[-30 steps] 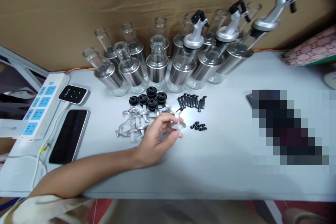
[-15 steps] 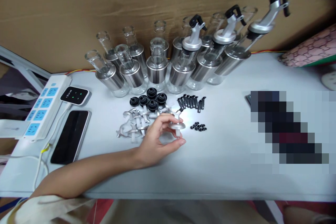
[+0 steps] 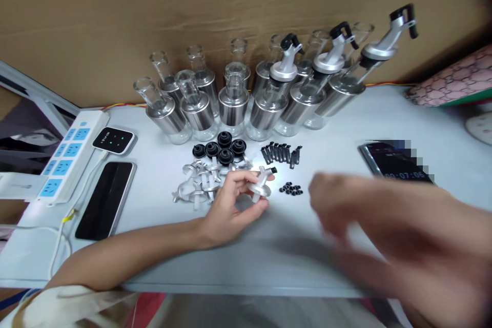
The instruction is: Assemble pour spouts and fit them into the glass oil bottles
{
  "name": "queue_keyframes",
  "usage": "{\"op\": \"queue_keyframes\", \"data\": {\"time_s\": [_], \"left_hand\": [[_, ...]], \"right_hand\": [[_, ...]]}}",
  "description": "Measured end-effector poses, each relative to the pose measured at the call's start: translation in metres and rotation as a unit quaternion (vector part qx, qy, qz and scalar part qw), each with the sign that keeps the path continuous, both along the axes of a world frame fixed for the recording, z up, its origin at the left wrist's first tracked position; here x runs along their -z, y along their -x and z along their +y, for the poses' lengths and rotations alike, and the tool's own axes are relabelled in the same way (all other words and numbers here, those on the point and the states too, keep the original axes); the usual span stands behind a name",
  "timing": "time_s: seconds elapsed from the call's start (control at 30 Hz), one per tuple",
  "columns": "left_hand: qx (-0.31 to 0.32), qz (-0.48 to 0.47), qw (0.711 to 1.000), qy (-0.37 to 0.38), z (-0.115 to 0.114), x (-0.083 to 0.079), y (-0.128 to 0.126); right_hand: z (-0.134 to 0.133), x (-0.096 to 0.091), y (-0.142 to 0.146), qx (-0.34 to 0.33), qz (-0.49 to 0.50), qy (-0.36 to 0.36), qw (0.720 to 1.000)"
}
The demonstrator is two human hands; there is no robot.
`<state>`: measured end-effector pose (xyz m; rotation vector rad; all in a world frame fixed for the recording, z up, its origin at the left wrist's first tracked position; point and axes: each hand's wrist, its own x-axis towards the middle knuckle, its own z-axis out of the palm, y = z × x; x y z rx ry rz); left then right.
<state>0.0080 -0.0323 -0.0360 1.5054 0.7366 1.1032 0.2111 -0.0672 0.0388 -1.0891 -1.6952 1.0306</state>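
My left hand [image 3: 230,210] pinches a silver pourer spout [image 3: 261,189] with a black tip, held tilted above the table. My right hand [image 3: 346,210] is a motion blur on the right, so its fingers do not show clearly. Between the hands lie small black rings [image 3: 291,189] in a cluster. Behind them is a row of black levers [image 3: 280,153]. Left of the held spout are loose silver pourer spouts [image 3: 198,184] in a pile, and black ribbed stoppers [image 3: 225,156] sit just behind that pile.
Glass bottles with steel bands [image 3: 233,105] stand in rows at the back, three topped with pourers [image 3: 284,69]. To the left are a power strip [image 3: 71,151], a Wi-Fi device [image 3: 114,140] and a phone [image 3: 105,200]. Another phone [image 3: 388,159] showing a timer lies right, partly pixelated.
My right hand has come into view from the right. The pourer spout in my left hand has tipped, its black-tipped end now leaning right. The view has shifted slightly.
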Motion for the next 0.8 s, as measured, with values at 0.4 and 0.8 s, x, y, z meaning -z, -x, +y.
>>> {"op": "queue_keyframes", "data": {"time_s": [0.4, 0.8], "left_hand": [[-0.017, 0.036, 0.993, -0.115, 0.0, 0.007, 0.004], [-0.025, 0.225, 0.951, -0.208, 0.009, -0.025, 0.009]], "right_hand": [[0.065, 0.03, 0.024, -0.131, 0.205, 0.319, 0.916], [0.063, 0.029, 0.031, -0.08, 0.265, 0.309, 0.91]]}}
